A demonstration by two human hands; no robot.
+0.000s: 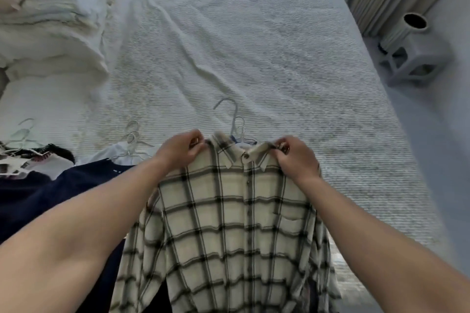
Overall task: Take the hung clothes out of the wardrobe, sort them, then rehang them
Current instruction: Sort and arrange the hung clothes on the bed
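Two hands hold one plaid shirt [229, 223] at its shoulders, close to the person at 6 o'clock in the head view. The left hand [181, 151] pinches the fabric beside the collar's left side, and the right hand [295, 157] pinches it at the collar's right side, so each grip is clenched on the shirt. The shirt is buttoned at the neck and hangs down over the bed's near edge.

By my reading this is the sorting step: the clothes are already out of the wardrobe and laid in groups on the bed [254, 46].

Just beyond the collar, at 12 o'clock of the hands, hanger hooks [235, 119] stick out; whether one of them sits inside this shirt I cannot tell. At 9 o'clock lies a navy garment [50, 190], with a white garment on wire hangers [132, 140] past it and a patterned one [23, 160] further left.

Next the shirt likely needs laying on a matching pile, collar kept flat. A folded duvet [50, 20] sits far off at 10 o'clock.
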